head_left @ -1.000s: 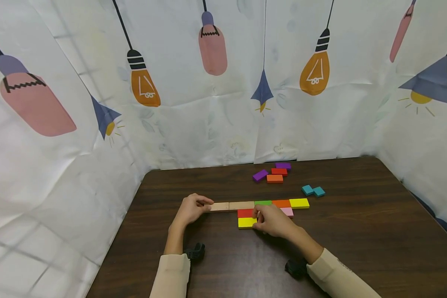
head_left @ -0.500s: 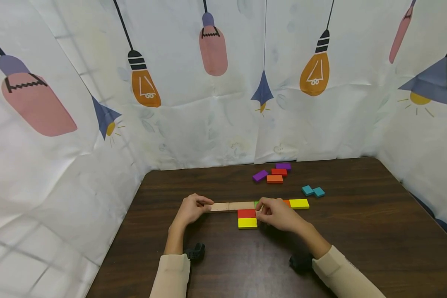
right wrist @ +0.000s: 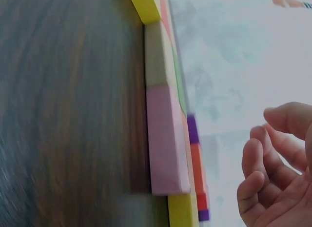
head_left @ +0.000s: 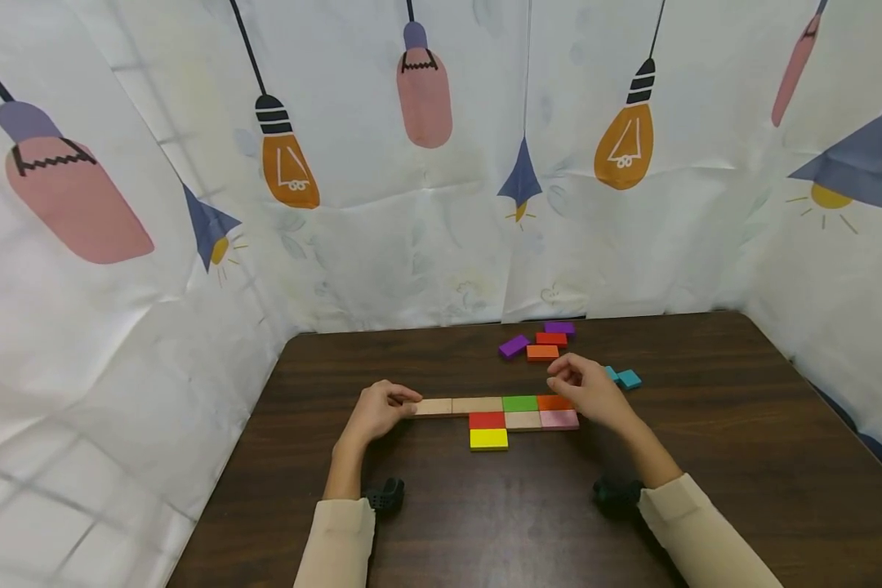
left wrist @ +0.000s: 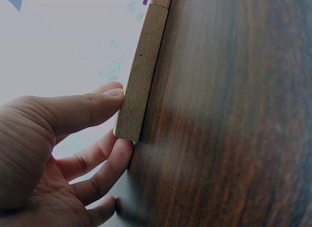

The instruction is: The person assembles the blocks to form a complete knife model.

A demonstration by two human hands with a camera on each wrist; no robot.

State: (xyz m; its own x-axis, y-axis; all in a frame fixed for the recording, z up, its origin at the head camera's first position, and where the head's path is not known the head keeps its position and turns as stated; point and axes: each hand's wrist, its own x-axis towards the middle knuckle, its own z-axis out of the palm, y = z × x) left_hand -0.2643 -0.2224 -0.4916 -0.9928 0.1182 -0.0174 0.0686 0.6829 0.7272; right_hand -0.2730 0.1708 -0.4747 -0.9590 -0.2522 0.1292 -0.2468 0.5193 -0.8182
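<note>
My left hand (head_left: 382, 408) holds the left end of a plain wooden block (head_left: 435, 407), thumb at its upper edge and fingertips at its end face. To the right the row goes on with another wooden block (head_left: 476, 405), a green block (head_left: 519, 403) and an orange block (head_left: 554, 403). Below it sit a red block (head_left: 487, 420), a short wooden block (head_left: 523, 420), a pink block (head_left: 559, 419) and a yellow block (head_left: 488, 439). Over the row's right end hovers my right hand (head_left: 591, 392), empty, fingers loosely bent. It hides another yellow block (right wrist: 181, 210), seen in the right wrist view.
At the back of the dark table (head_left: 323, 359) lie two purple blocks, one a tilted purple block (head_left: 514, 346), plus a loose red block (head_left: 551, 338) and a loose orange block (head_left: 542, 353). Two blue blocks, one a blue block (head_left: 630, 379), lie beyond my right hand.
My right hand has left the short wooden block in the lower row and moved right and away, over the row's right end. The left hand has stayed in place.
</note>
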